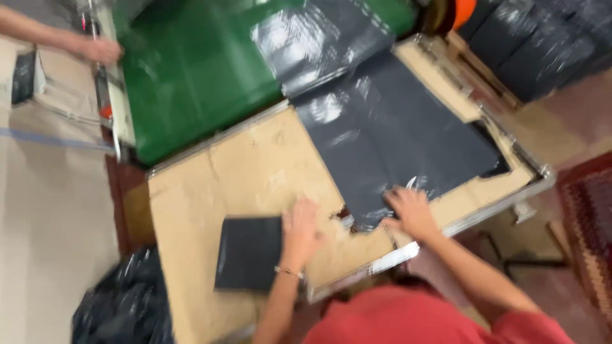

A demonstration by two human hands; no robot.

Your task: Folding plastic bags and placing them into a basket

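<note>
My left hand (299, 230) lies flat on the worn cardboard-covered table (210, 185), its fingers at the right edge of a small dark grey folded packet (247, 253). My right hand (412, 210) presses with spread fingers on the near edge of a stack of large dark grey plastic bags (389, 134) spread over the table's right half. Neither hand has closed around anything. The frame is blurred by motion.
A green conveyor belt (191, 70) runs behind the table with another dark bag (319, 38) on it. Another person's hand (99, 50) reaches in at the top left. A black rubbish bag (124, 306) sits on the floor at lower left. Wrapped dark stacks (542, 44) stand top right.
</note>
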